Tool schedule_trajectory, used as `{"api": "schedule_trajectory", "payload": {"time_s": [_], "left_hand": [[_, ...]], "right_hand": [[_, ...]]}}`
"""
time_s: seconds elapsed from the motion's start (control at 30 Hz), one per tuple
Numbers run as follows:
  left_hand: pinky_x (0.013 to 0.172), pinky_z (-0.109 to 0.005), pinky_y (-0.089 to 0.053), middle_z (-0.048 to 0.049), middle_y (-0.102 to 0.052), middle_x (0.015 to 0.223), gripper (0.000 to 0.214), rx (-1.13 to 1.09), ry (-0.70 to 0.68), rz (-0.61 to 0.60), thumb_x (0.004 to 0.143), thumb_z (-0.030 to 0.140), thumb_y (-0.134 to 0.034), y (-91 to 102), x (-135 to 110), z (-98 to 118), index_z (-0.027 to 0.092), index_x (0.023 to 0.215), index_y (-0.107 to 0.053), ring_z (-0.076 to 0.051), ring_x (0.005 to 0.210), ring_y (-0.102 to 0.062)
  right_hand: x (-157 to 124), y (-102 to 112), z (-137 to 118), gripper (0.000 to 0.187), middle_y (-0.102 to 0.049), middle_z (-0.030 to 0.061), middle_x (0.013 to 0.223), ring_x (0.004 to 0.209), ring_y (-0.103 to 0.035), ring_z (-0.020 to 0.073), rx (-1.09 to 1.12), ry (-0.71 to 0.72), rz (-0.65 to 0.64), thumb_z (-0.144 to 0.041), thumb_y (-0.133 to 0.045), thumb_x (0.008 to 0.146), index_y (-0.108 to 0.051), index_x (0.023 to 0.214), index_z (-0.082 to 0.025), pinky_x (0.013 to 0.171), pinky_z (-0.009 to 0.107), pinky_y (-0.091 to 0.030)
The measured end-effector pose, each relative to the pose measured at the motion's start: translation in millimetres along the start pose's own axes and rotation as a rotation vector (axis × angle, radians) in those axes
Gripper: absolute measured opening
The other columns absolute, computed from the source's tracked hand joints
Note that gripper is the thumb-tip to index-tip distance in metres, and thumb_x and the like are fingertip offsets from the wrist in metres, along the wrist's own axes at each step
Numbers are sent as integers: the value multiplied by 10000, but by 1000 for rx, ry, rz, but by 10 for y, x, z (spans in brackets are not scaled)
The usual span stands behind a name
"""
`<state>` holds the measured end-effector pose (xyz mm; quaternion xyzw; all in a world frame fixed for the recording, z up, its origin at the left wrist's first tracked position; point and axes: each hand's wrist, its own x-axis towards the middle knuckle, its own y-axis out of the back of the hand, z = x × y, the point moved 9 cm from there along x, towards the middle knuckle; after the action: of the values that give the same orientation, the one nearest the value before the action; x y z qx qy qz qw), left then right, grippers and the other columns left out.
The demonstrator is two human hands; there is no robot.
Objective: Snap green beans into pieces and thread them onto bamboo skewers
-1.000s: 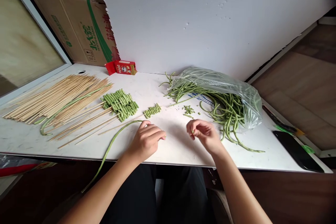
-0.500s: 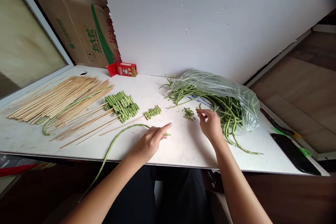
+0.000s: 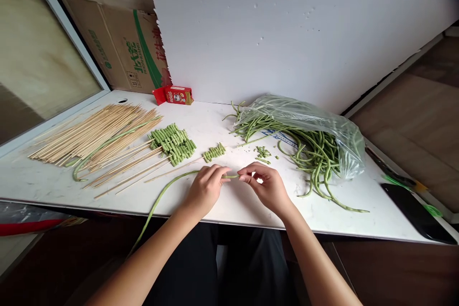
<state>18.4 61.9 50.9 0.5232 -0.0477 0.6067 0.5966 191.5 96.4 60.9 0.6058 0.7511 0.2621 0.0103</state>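
Long green bean (image 3: 154,208) first: it runs through the person's two hands, above the white table (image 3: 208,124), one length curving away leftward and drooping over the near edge, where the forearm hides its far end. The left hand (image 3: 206,189) has its fingers closed about the bean, which pokes out past the fingertips; the right hand (image 3: 267,189) pinches that protruding end between thumb and finger, so the two hands nearly meet over it. Just beyond the left hand I see a single skewer threaded with short bean pieces (image 3: 214,152), and left of that a stack of filled skewers (image 3: 172,143). Farther left lies a broad spread of bare skewers (image 3: 93,134), with another bean (image 3: 111,139) draped across. Past the right hand there's a small scatter of green scraps (image 3: 263,152), and beside it a heap of uncut beans (image 3: 319,148) spilling from a clear plastic bag (image 3: 304,110)
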Motion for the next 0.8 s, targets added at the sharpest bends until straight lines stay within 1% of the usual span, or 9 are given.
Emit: {"api": "schedule_trajectory", "payload": {"time_s": [0.07, 0.1, 0.2, 0.3, 0.47, 0.57, 0.63, 0.7, 0.8], "left_hand": [[800, -360, -577, -49, -758, 965, 192, 34, 0, 2, 1028, 92, -589, 21, 7, -8, 220, 1108, -708, -213, 891, -680], [785, -357, -557, -45, -760, 941, 163, 35, -11, 13, 1023, 104, -611, 36, 10, 2, 217, 1070, -718, -209, 865, -669], [789, -351, -516, -36, -773, 930, 148, 10, -70, 34, 1032, 149, -641, 61, 18, 72, 211, 1137, -725, -185, 822, -671], [804, -353, -482, -26, -777, 923, 179, 3, -107, 15, 1054, 177, -627, 47, 29, 126, 210, 1207, -714, -167, 810, -690], [793, -366, -436, -49, -791, 967, 163, 10, -113, -4, 1070, 265, -619, 44, 51, 144, 198, 1176, -723, -177, 824, -709], [782, -374, -397, -46, -799, 949, 164, -12, -138, -13, 1080, 311, -604, 47, 60, 177, 202, 1090, -726, -178, 811, -702], [775, -376, -373, -29, -783, 881, 177, -19, -128, -23, 1081, 263, -589, 43, 66, 180, 204, 974, -717, -170, 785, -681], [773, -376, -356, -4, -746, 794, 235, -22, -113, -51, 1058, 149, -551, 20, 70, 180, 207, 879, -692, -157, 751, -651], [774, -375, -342, 21, -715, 731, 295, -37, -117, -87, 975, 11, -503, -13, 67, 201, 210, 831, -667, -145, 721, -619]], "right_hand": [[-27, 59, 32, 243, -786, 86, 946, 871, -692, 230, 9, -21, 21, -481, -770, 953, -819, 985, -245, 689, 332, -524], [-42, 71, 37, 250, -785, 87, 951, 874, -693, 231, 12, -29, 19, -487, -767, 955, -816, 990, -245, 689, 333, -528], [-81, 47, 15, 252, -787, 87, 973, 872, -695, 226, 25, -24, -14, -483, -788, 939, -817, 1011, -244, 679, 327, -530], [-99, 1, -39, 222, -787, 85, 970, 872, -694, 223, 35, 19, -38, -458, -798, 936, -825, 1004, -248, 679, 327, -530], [-112, -37, -94, 197, -777, 88, 940, 871, -680, 230, 20, 58, -35, -437, -770, 964, -818, 992, -249, 670, 338, -525], [-127, -71, -102, 185, -770, 83, 927, 875, -671, 232, 17, 61, -40, -429, -767, 967, -812, 982, -250, 678, 342, -523], [-140, -103, -110, 164, -768, 77, 913, 866, -658, 232, 6, 77, -52, -413, -767, 969, -815, 969, -256, 692, 349, -519], [-151, -130, -116, 146, -765, 73, 892, 849, -642, 235, -11, 98, -60, -390, -759, 977, -818, 943, -261, 713, 366, -516], [-155, -149, -112, 133, -756, 66, 852, 834, -631, 241, -20, 116, -70, -341, -745, 986, -812, 900, -266, 752, 391, -517]]}}
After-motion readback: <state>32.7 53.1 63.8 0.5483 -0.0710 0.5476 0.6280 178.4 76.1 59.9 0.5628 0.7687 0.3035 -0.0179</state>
